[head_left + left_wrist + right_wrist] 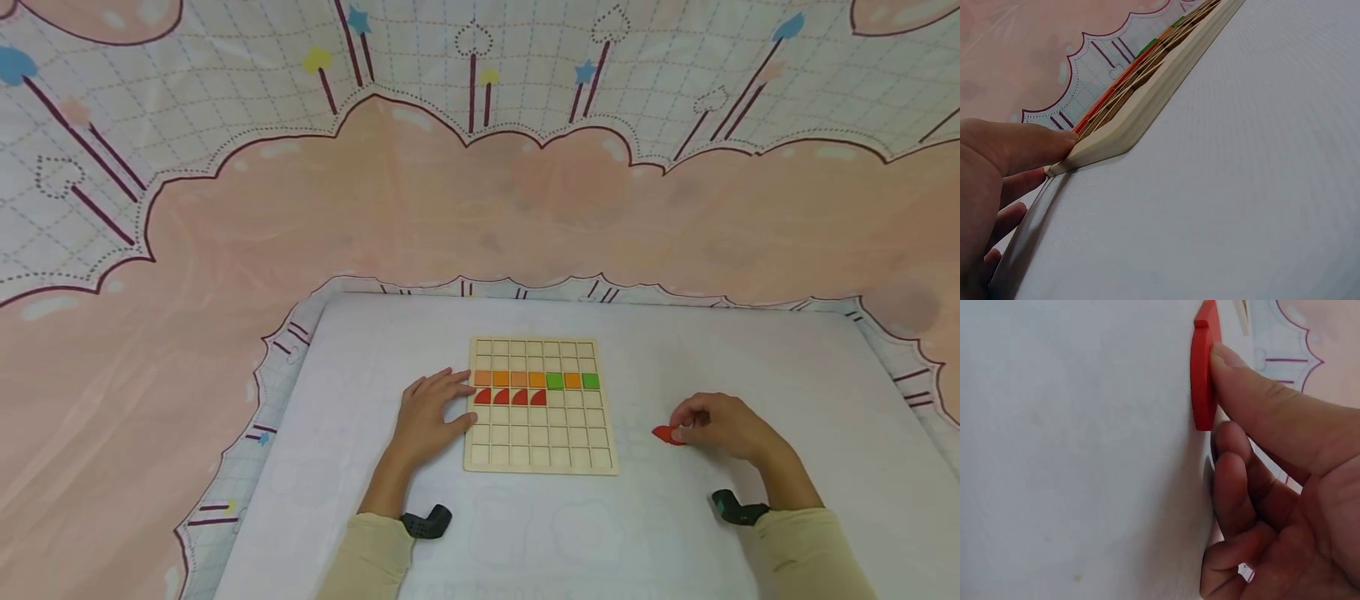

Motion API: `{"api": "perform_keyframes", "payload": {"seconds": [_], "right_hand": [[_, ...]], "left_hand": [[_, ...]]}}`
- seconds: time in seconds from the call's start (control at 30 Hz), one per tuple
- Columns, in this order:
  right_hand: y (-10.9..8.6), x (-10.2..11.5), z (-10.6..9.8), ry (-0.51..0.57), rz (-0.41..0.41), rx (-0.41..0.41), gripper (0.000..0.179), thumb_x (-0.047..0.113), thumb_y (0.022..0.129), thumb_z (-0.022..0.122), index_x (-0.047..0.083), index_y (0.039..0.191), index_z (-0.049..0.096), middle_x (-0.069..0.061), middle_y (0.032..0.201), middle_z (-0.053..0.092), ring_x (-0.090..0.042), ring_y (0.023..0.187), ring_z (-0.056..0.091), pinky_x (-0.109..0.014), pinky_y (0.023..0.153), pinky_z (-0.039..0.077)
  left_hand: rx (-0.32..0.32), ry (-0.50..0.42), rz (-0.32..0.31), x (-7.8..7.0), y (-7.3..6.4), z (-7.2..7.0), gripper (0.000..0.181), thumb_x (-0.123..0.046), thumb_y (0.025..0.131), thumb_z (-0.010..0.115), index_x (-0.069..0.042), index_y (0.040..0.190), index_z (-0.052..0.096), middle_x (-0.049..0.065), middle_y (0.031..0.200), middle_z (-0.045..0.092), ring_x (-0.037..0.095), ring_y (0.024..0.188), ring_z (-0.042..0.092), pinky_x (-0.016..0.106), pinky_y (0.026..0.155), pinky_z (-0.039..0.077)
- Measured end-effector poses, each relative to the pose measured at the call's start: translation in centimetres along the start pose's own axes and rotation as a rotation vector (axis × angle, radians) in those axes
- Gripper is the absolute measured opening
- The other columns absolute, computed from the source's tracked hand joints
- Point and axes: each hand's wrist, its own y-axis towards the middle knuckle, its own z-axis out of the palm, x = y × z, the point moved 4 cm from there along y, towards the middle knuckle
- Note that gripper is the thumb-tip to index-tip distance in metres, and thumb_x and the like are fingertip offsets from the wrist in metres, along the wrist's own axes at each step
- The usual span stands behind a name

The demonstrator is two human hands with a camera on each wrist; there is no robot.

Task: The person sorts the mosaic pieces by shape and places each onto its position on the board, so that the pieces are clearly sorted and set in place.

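Note:
A pale wooden grid board [519, 456] lies on the table. One row of it holds orange squares [519, 379] and green squares [591, 382]; in the row below, several red quarter-circle pieces [502, 397] fill the left cells. My left hand [431, 421] is spread at the board's left edge, its thumb [1047, 147] resting on the near part of that edge. Right of the board, my right hand [723, 425] pinches a red quarter-circle piece [1200, 384] low over the table, the thumb against its face. Another red tip [1209, 314] adjoins it.
The white table [540, 533] reaches around the board on all sides. Its far edge meets a patterned peach-coloured cloth [525, 217]. A black wrist device sits at each sleeve, the left one [427, 522] near the board's lower left.

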Motion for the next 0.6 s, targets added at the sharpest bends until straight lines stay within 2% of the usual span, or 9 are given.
{"api": "perform_keyframes", "payload": {"seconds": [0.13,0.33,0.6], "right_hand": [[0.12,0.22,0.07,0.010,-0.017,0.002,0.015,0.024,0.085,0.082,0.017,0.096,0.072,0.001,0.085,0.059,-0.011,0.080,0.050,-0.023,0.067,0.042],[0.06,0.24,-0.08,0.015,-0.006,0.027,0.029,0.025,0.077,0.089,0.018,0.099,0.071,-0.001,0.089,0.060,-0.014,0.085,0.052,-0.023,0.070,0.045],[0.14,0.31,-0.02,-0.034,-0.028,-0.012,0.023,0.026,0.080,0.087,0.016,0.093,0.071,0.003,0.083,0.059,-0.011,0.078,0.051,-0.022,0.064,0.043]], "left_hand": [[0.013,0.000,-0.009,0.05,0.02,-0.02,0.039,-0.033,0.087,0.078,-0.024,0.125,0.071,-0.007,0.152,0.055,0.021,0.151,0.038,0.057,0.125,0.020],[-0.003,-0.003,-0.002,-0.01,-0.02,-0.07,0.040,-0.032,0.086,0.079,-0.023,0.124,0.071,-0.006,0.151,0.056,0.022,0.150,0.040,0.057,0.124,0.021],[-0.008,-0.001,0.004,-0.07,-0.02,-0.09,0.039,-0.032,0.086,0.079,-0.023,0.123,0.072,-0.005,0.151,0.057,0.022,0.149,0.041,0.058,0.124,0.022]]}}
